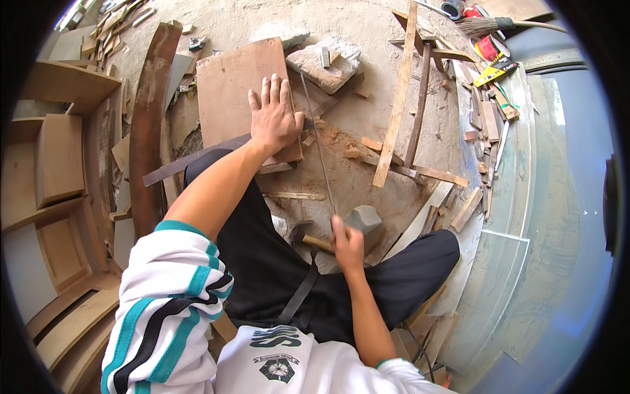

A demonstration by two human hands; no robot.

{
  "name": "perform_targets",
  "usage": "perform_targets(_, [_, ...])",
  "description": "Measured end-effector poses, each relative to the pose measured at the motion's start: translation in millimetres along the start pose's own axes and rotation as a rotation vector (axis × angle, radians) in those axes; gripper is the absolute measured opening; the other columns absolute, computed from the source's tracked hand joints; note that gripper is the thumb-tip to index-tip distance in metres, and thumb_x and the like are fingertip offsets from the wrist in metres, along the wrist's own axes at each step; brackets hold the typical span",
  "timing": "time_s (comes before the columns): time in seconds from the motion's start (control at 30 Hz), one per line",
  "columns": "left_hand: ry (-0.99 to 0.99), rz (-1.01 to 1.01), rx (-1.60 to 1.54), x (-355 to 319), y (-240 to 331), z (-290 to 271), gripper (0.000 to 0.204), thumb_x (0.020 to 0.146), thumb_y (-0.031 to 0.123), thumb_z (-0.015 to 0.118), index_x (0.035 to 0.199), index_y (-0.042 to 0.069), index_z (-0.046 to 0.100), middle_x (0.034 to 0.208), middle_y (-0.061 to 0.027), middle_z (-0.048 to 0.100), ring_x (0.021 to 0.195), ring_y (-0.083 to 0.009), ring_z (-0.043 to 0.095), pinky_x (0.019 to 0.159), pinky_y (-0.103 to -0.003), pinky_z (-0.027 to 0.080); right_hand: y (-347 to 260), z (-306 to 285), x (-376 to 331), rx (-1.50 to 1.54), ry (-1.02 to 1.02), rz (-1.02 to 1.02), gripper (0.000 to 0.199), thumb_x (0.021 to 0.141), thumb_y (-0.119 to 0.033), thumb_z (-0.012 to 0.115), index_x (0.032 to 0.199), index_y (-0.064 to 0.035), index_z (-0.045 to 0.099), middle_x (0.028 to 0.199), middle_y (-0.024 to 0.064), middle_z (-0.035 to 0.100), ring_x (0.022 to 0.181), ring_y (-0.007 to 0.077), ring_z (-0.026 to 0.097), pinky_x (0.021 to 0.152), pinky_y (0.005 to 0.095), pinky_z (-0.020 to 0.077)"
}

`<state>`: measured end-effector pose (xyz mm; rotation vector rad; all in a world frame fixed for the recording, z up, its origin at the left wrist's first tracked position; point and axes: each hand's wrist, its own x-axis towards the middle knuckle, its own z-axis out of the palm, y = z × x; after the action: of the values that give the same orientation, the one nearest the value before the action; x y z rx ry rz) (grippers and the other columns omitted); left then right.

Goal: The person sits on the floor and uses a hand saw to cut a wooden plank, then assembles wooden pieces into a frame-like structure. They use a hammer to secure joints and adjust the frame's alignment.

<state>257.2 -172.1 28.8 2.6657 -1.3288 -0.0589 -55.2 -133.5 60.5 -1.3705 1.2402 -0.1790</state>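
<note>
Left hand (pixel 275 121): fingers spread, pressed flat near the right edge of our board (pixel 237 75), nothing gripped. Heel of the palm and thumb are over the dark strip (pixel 213 146), which crosses the board's lower part. Strip's left end runs well past the board's left edge; its right end pokes just past the right edge.

Right hand (pixel 348 244): fist closed round the saw (pixel 317 136) at its near end; handle hidden in our grip. Saw shows nearly edge-on, just off the board's right edge, by the strip's right end. Can't tell if the teeth touch wood. Tip overlaps the stone (pixel 325 64) in view; contact unclear.

Sawdust (pixel 348 148) on the floor (pixel 230 16), right of the board's lower right corner. Stone sits off the upper right corner. Hammer (pixel 317 243) and grey block (pixel 365 219) near our right fist. Wooden frame (pixel 397 125) further right.
</note>
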Motion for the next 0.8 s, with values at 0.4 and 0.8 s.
perform_targets(0.4, [0.022, 0.001, -0.011, 3, -2, -1, 0.083, 0.089, 0.042, 0.051, 0.155, -0.001, 0.023, 0.163, -0.0213, 0.019, 0.153, -0.038, 0.012, 0.121, -0.06, 0.007, 26, 1, -11, 0.083, -0.03, 0.047, 0.063, 0.099, -0.049, 0.058, 0.061, 0.001, 0.059, 0.053, 0.0024, 0.05, 0.053, 0.0113, 0.048, 0.054, 0.0315, 0.0398])
perform_targets(0.8, [0.015, -0.006, -0.015, 3, 0, -3, 0.084, 0.09, 0.043, 0.054, 0.155, 0.0, 0.023, 0.163, -0.0211, 0.02, 0.153, -0.0377, 0.012, 0.121, -0.06, 0.008, 7, 19, 36, -0.016, -0.001, -0.062, 0.064, 0.097, -0.052, 0.059, 0.059, -0.0014, 0.058, 0.054, 0.0018, 0.052, 0.054, 0.0109, 0.049, 0.053, 0.0306, 0.0393])
